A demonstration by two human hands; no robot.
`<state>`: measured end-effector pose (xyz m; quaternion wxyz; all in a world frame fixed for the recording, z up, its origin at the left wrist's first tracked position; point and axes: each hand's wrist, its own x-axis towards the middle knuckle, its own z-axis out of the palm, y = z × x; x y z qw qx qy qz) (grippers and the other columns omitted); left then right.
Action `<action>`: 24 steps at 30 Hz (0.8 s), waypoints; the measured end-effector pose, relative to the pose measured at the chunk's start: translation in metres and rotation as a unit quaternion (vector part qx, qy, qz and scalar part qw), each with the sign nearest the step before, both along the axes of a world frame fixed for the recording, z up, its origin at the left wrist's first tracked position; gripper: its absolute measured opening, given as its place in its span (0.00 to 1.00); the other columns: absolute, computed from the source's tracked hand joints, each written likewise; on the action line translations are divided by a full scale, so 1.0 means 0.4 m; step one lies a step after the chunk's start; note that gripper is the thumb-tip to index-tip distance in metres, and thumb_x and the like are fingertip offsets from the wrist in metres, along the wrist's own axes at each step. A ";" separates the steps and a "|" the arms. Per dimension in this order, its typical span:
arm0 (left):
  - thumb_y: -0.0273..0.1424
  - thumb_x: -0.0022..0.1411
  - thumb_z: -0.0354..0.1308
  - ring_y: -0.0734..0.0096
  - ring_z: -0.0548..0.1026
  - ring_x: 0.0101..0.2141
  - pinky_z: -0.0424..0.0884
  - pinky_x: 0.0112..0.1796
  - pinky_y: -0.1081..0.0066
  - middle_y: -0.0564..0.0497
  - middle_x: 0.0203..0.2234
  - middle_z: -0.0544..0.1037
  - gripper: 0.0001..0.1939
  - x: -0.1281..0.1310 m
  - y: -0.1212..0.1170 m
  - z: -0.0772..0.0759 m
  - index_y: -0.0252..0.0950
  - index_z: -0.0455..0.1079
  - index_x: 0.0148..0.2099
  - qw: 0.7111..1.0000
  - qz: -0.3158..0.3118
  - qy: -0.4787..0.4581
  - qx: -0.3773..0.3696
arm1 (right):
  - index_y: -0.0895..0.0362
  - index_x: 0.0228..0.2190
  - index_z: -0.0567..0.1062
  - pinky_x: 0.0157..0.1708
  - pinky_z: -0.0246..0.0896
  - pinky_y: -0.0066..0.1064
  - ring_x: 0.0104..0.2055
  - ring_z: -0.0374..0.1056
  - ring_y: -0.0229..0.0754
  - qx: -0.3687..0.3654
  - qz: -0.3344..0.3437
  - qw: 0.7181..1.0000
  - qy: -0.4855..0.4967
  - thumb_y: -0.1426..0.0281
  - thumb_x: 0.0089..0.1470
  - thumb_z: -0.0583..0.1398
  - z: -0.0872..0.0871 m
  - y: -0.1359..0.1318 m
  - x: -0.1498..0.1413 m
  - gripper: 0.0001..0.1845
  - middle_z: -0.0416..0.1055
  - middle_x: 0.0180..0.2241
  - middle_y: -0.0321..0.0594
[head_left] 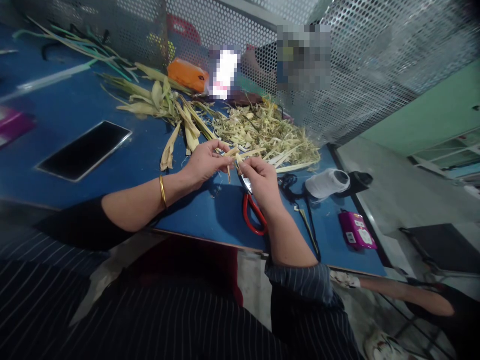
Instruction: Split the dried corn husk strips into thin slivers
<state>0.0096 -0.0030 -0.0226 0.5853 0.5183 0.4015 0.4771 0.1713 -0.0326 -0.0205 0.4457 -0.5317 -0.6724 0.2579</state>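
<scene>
My left hand (210,162) pinches a strip of dried corn husk (230,172) between thumb and fingers, above the blue table (210,215). Close beside it, my right hand (262,181) is closed, with thumb and forefinger on a pale husk end (239,159). Whether both hands hold one and the same strip I cannot tell. Red-handled scissors (245,215) lie under my right hand, which partly hides them. Just beyond the hands spreads a heap of shredded husk (258,125), and longer dried husks (161,100) lie to its left.
A dark-screened phone (85,150) lies at left. White thread on a cone (328,184), a black spool (360,181) and a purple packet (357,230) are at right. An orange packet (187,75) stands before the perforated metal screen (255,30). Another person's leg (408,295) shows at lower right.
</scene>
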 end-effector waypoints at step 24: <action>0.31 0.50 0.64 0.71 0.71 0.25 0.62 0.28 0.74 0.53 0.19 0.75 0.05 -0.011 -0.004 0.003 0.36 0.73 0.31 0.971 -0.028 0.182 0.151 | 0.53 0.29 0.69 0.19 0.50 0.27 0.16 0.57 0.33 -0.069 -0.053 0.993 0.081 0.60 0.51 0.63 -0.013 -0.001 -0.007 0.11 0.64 0.16 0.28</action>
